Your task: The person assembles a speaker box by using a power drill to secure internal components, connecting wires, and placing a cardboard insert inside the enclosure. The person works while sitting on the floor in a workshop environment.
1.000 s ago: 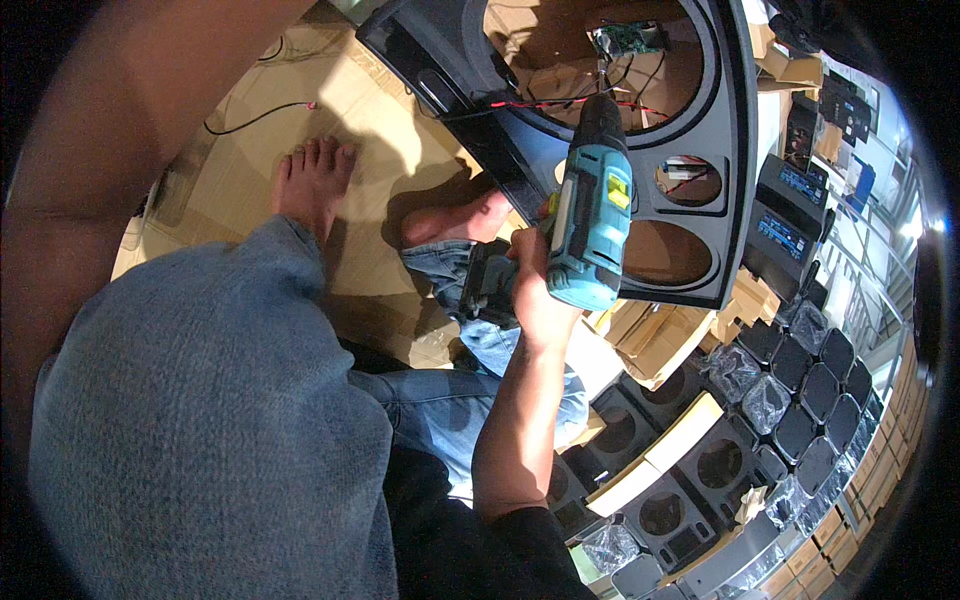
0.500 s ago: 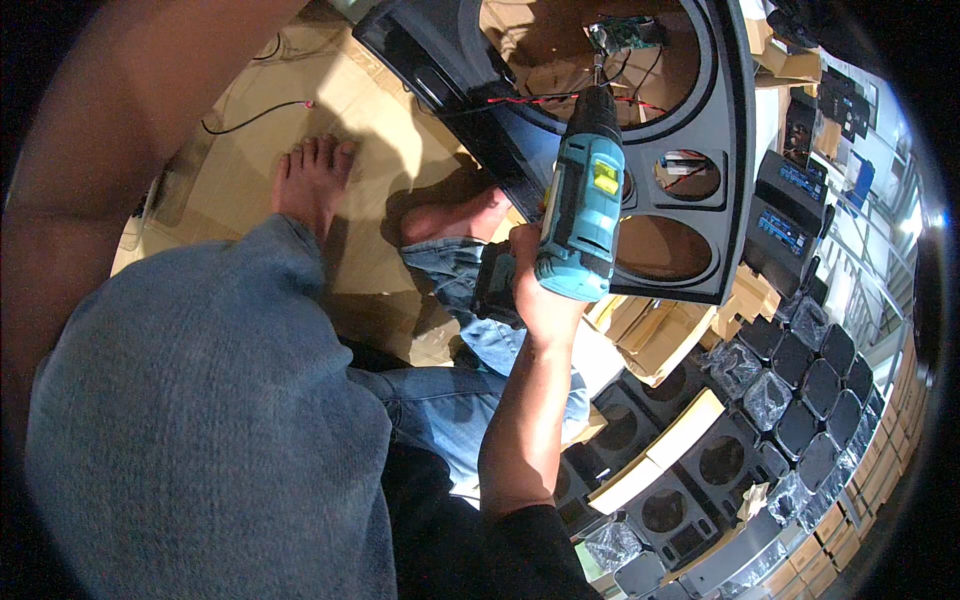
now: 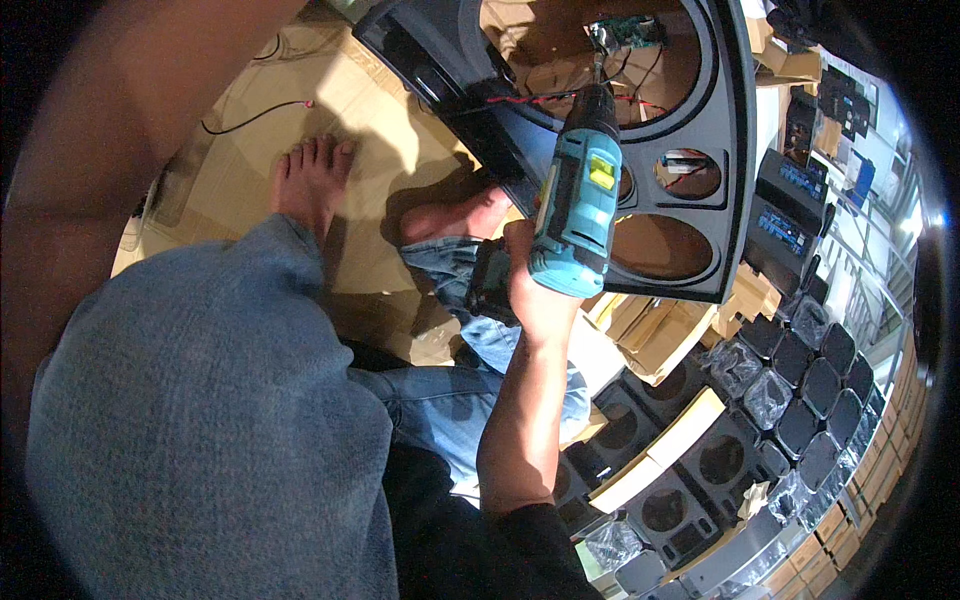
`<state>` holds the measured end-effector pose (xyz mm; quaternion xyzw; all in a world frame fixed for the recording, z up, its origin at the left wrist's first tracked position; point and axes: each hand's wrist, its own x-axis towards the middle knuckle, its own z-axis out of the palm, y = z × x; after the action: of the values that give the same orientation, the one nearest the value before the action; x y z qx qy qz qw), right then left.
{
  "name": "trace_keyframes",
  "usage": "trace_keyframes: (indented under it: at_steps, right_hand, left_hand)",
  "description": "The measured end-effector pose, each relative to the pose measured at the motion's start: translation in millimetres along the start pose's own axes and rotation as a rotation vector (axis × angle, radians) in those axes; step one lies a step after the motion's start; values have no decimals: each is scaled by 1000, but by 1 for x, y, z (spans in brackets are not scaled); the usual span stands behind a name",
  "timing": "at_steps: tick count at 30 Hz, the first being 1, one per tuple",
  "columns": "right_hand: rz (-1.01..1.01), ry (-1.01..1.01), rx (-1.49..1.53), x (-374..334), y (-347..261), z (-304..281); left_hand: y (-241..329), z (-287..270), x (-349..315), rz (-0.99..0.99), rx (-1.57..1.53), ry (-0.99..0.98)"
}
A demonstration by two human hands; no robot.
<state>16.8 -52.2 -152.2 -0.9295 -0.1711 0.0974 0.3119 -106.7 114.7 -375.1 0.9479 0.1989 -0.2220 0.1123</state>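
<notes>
My right hand (image 3: 545,305) is wrapped round the grip of a teal and black cordless drill (image 3: 577,205). Its bit reaches through the large round opening of a black speaker cabinet (image 3: 733,120), with the tip at a small green circuit board (image 3: 630,33) inside. Whether the bit touches a screw is too small to tell. Red and black wires (image 3: 520,99) cross the opening close to the chuck. My left forearm (image 3: 140,110) runs up along the upper left, and its hand lies out of the picture.
Cardboard (image 3: 385,130) covers the floor under my bare feet. A black cable (image 3: 250,118) lies at the upper left. Further right are an open carton (image 3: 655,335), more speaker cabinets (image 3: 665,508), stacked black grilles (image 3: 797,425) and black boxes (image 3: 785,230).
The drill and my right hand have shifted slightly to the left and up, while the bit tip stays at the circuit board. The cabinet has not visibly moved.
</notes>
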Motion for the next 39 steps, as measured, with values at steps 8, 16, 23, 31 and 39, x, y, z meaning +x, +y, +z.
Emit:
trace_keyframes:
  at_steps: [8,16,23,31,39]
  right_hand:
    - [5,7,-40,2,-7,4]
    - [-1,-5,75,-2,-30,0]
    - [-97,-399,32,-60,-50,-80]
    - [250,90,-247,-186,-28,-208]
    - [407,456,-263,-308,88,-275]
  left_hand:
    - [-1,2,-1,1,-17,64]
    - [-3,5,-1,57,-28,131]
    - [1,15,10,-16,-60,228]
    - [13,-386,127,906,-484,761]
    - [-3,-377,126,989,-274,678]
